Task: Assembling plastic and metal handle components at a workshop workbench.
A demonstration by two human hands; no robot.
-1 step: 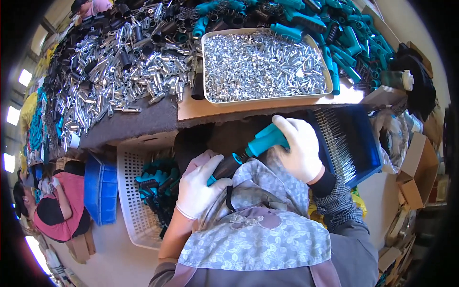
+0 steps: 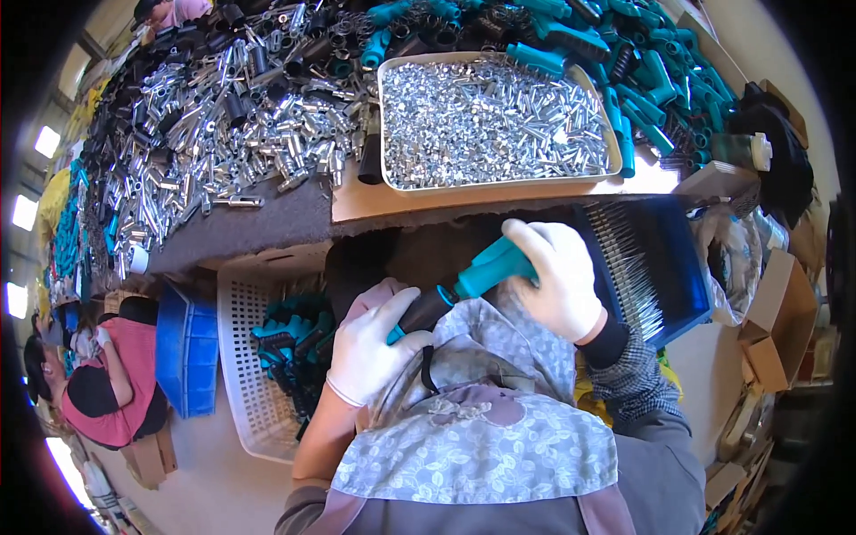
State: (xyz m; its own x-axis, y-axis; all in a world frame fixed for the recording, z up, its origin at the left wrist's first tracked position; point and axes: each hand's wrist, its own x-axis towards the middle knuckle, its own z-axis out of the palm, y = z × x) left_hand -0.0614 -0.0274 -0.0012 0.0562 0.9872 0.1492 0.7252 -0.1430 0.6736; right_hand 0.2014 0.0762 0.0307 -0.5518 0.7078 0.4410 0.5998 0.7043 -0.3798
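a co-worker [image 2: 94,394] in a pink top [image 2: 141,379] is just left of a blue plastic bin [image 2: 187,357]; at far right, a cardboard box [image 2: 774,308] stands beside a clear plastic bag [image 2: 729,267], near a white-capped bottle [image 2: 744,150].

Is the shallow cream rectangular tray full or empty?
Well filled: small silvery metal pieces spread across the cream tray from wall to wall.

Head view, single: wide fisheye, left of a pair worn on my head; upright, facing down and forward. Close range, centre: my left hand [image 2: 369,353], my right hand [image 2: 563,281], my apron [image 2: 473,459] below them. Farther, upper part: workbench [image 2: 267,219], bowed by the lens. My forearms [image 2: 328,441] enter from below.
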